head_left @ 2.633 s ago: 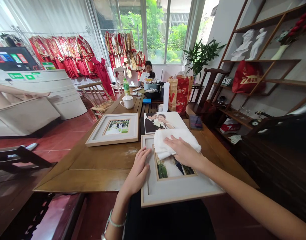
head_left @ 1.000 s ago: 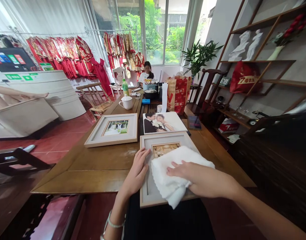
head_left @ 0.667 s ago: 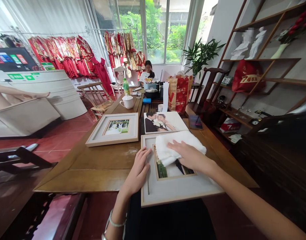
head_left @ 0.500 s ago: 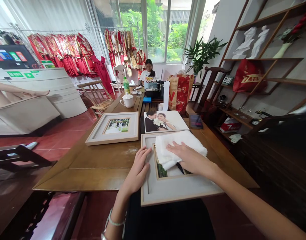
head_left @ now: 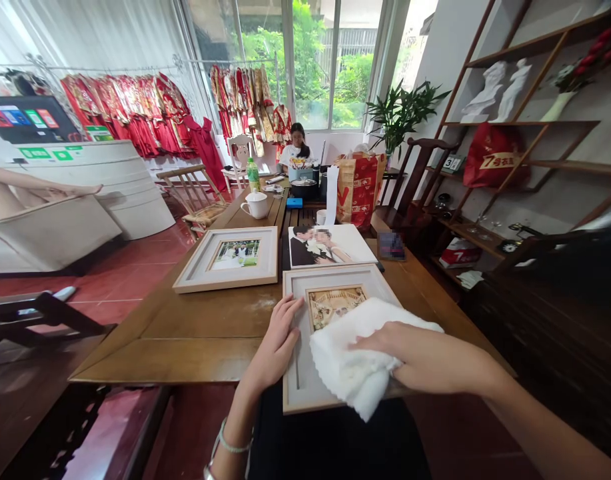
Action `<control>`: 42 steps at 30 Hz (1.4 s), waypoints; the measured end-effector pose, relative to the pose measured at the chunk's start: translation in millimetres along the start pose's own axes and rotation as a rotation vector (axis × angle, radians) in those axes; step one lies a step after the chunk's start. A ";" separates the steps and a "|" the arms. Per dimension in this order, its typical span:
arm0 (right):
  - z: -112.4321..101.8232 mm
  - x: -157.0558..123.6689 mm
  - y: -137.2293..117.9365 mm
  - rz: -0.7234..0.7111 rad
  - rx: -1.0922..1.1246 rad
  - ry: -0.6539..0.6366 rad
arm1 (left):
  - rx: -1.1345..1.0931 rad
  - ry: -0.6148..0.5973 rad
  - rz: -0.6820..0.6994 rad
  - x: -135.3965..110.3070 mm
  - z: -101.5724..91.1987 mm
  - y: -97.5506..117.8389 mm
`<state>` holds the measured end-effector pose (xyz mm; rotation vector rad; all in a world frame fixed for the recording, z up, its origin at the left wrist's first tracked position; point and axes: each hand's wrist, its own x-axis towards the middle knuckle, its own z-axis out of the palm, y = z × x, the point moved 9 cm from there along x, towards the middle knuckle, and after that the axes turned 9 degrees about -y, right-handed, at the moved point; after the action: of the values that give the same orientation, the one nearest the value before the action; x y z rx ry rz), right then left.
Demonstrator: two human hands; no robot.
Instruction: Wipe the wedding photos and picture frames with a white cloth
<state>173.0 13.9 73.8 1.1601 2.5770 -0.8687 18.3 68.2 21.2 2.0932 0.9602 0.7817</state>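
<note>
A light wooden photo frame (head_left: 296, 279) lies at the near edge of the wooden table (head_left: 205, 333), overhanging it toward me. My left hand (head_left: 274, 347) rests flat on the frame's left border, fingers stretched out. My right hand (head_left: 420, 357) presses a folded white cloth (head_left: 355, 363) onto the lower part of the frame's glass, fingers bent over the cloth. The top of the framed photo (head_left: 332, 303) shows above the cloth.
A second framed photo (head_left: 229, 257) and an unframed wedding print (head_left: 328, 245) lie further up the table. Beyond are a small dark frame (head_left: 391, 245), a white teapot (head_left: 257, 203) and a red gift bag (head_left: 358, 189). A person (head_left: 295, 145) sits at the far end. Shelves stand right.
My right hand has dragged the cloth from the top of the frame down to its near part, uncovering the upper photo. My left hand has stayed on the frame's left border.
</note>
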 end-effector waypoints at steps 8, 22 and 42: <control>-15.6 25.9 58.7 0.227 -0.080 0.232 | 0.009 -0.008 -0.001 1.4 0.1 1.3; 4.1 31.8 26.5 0.194 -0.247 0.200 | 0.007 0.004 0.002 1.3 -1.1 3.4; -9.8 28.8 44.8 0.150 -0.173 0.250 | -0.010 0.015 0.009 0.5 -2.0 4.3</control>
<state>186.9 61.0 51.1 1.4670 2.6465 -0.4850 18.8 67.2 25.9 2.0874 0.9534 0.8062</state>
